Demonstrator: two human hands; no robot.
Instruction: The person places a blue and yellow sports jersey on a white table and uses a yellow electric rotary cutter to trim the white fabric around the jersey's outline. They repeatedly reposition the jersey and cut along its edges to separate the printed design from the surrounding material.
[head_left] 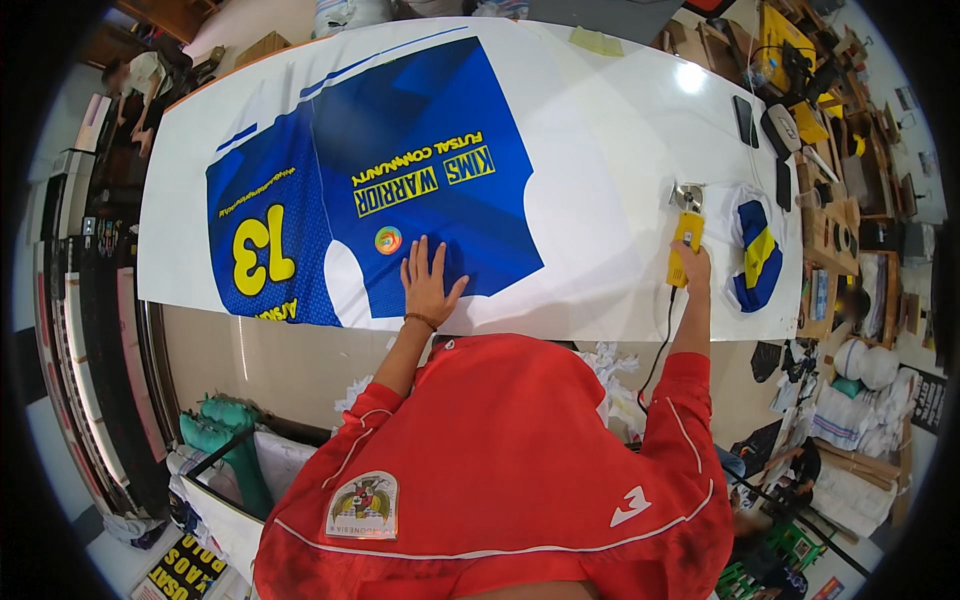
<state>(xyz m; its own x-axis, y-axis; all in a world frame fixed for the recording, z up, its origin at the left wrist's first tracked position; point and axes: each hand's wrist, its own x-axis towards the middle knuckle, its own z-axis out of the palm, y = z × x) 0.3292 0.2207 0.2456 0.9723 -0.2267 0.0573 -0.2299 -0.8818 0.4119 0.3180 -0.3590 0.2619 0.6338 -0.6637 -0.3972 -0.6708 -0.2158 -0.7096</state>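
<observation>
The left hand [428, 288] lies flat, fingers spread, on the blue cloth [430, 110], gripping nothing; the right hand [692, 266] wraps round the yellow cutter [687, 238]. The step seems to be steadying the cloth; cutting would call for bringing the blade [688, 197] left to its edge. The cutter points away from the body, long axis nearly fore-and-aft. The cloth spreads beyond the left hand, longer sideways, print upside down.
</observation>
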